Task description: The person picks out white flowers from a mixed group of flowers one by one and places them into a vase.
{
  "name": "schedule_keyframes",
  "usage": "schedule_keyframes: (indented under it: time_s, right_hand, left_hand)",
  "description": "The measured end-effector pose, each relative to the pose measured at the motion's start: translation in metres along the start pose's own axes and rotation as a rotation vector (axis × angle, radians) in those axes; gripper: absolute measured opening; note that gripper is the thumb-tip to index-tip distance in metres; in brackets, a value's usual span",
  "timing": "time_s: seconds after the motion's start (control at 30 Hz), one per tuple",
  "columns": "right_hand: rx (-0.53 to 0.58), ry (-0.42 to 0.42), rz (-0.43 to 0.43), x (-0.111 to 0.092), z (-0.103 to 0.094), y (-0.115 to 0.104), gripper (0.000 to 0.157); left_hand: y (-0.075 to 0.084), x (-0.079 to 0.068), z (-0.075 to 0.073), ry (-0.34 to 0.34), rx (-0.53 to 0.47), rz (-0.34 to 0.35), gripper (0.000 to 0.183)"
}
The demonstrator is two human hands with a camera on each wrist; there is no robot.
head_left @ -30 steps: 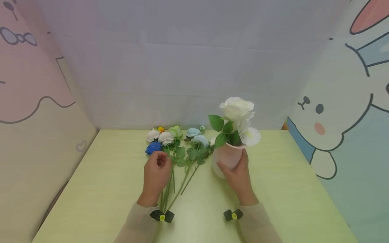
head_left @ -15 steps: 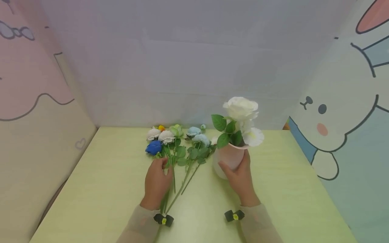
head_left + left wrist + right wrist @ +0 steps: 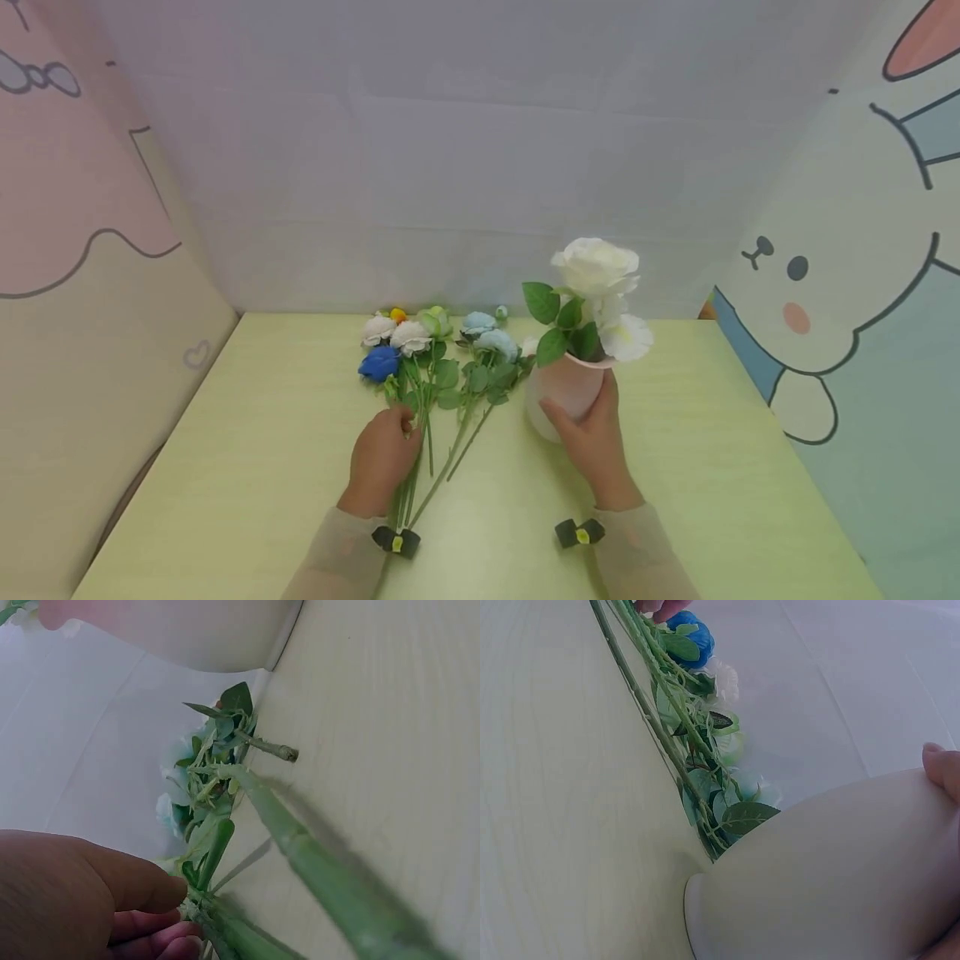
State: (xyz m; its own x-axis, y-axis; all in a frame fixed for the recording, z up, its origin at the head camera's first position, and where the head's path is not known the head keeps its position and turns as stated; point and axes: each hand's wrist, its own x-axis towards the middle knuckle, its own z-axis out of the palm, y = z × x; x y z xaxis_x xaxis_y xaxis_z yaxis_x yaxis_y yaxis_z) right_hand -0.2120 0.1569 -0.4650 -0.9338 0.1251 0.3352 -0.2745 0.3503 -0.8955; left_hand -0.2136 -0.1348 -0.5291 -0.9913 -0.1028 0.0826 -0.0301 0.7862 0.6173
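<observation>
Blue, cupped and many-petalled, a rose (image 3: 380, 364) lies toward the left of the pale yellow-green, wood-grained tabletop (image 3: 225, 467), just in front of two round, pinkish-white roses (image 3: 410, 338). Nearer the viewer, the left hand (image 3: 382, 461) lies over slender green stems (image 3: 409, 493); its fingers (image 3: 161, 889) are curled and pinch at them. An orange bud (image 3: 398, 315) and a ruffled yellow-green bloom (image 3: 436, 322) follow, then two pale blue flowers (image 3: 497, 344) with leafy stems. Right of these, a smooth, rounded vase (image 3: 564, 386), pink above and whitish below, bears large white flowers (image 3: 596, 267) and dark green leaves (image 3: 551, 346). The right hand (image 3: 597, 457) grasps its side, thumb across the front. At far right, a side panel shows a white cartoon rabbit (image 3: 840, 292).
</observation>
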Motion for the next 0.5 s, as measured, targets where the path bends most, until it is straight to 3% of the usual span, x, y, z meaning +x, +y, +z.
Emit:
schedule_keyframes:
  time_s: [0.1,0.27,0.5]
  right_hand:
    - [-0.002,0.005,-0.012,0.001,0.001,0.010,0.094]
    - [-0.017,0.012,-0.033,0.006,0.003,0.040,0.100]
    - [-0.004,0.013,-0.032,0.005,0.002,0.043,0.099]
  left_hand:
    - [-0.003,0.001,0.003,-0.052,-0.025,-0.013,0.020]
    - [-0.005,0.002,0.007,-0.051,-0.064,-0.027,0.023]
    - [-0.005,0.004,0.002,-0.081,-0.152,-0.097,0.031]
